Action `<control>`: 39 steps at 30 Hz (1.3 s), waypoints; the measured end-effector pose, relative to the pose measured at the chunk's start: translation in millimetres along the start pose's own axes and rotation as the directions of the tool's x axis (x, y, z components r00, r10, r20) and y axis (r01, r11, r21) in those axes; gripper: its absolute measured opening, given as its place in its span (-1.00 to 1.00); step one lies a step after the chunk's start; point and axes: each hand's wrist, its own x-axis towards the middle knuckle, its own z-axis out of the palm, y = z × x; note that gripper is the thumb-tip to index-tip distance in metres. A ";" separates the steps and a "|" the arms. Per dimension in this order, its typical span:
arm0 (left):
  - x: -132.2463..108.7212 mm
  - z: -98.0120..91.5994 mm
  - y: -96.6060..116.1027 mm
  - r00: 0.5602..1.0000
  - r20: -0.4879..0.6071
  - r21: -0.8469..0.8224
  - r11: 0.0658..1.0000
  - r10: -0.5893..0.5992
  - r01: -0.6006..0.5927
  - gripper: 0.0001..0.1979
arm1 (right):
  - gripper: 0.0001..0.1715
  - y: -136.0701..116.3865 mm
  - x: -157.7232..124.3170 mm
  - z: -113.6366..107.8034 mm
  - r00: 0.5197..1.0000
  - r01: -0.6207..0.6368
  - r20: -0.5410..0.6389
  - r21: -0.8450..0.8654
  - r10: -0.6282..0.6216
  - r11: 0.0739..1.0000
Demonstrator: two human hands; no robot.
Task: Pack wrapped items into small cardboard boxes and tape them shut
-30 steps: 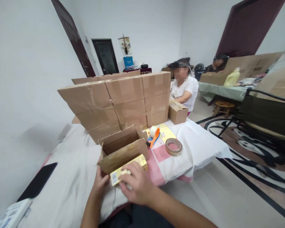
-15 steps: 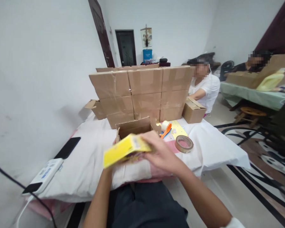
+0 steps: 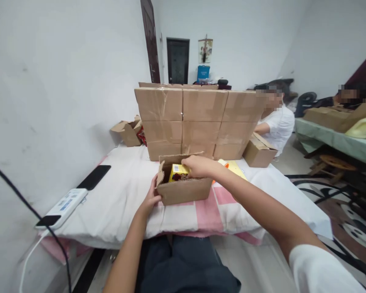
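An open cardboard box (image 3: 184,193) stands on the cloth-covered table in front of me. Its left end is gripped by my left hand (image 3: 151,196), with the thumb on the near outer side. My right hand (image 3: 198,166) reaches over the rim, its fingers closed on a small yellow carton (image 3: 176,171) that sits inside toward the left. The carton has a barcode on top and a dark red pattern on its near side. My right fingertips are partly hidden, as is the bottom of the box.
Behind the box rises a wall of taped cardboard boxes (image 3: 203,106). Other cartons stand at its left (image 3: 130,134) and right (image 3: 260,151). A phone (image 3: 94,177) and a power strip (image 3: 62,207) lie at left. A person in white (image 3: 279,126) sits beyond the wall.
The yellow carton has gone from above the table's near edge down into the cardboard box. My left hand is now on the box's left end. My right forearm now hides the tape roll.
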 end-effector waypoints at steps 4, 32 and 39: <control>1.3 0.9 1.5 0.999 0.035 -0.034 0.999 0.018 -0.017 0.12 | -0.69 -13.2 32.9 11.3 0.982 0.085 0.175 -0.065 -0.072 0.994; 9.2 -19.3 -19.8 0.993 0.098 0.069 0.995 0.067 -0.074 0.17 | -0.52 -6.8 28.7 43.7 0.998 0.060 0.002 -0.105 -0.060 0.993; 6.9 -18.2 -19.4 0.999 0.044 0.084 0.996 0.014 -0.018 0.28 | -0.46 5.6 34.0 54.0 0.992 0.121 -0.047 0.005 -0.121 0.993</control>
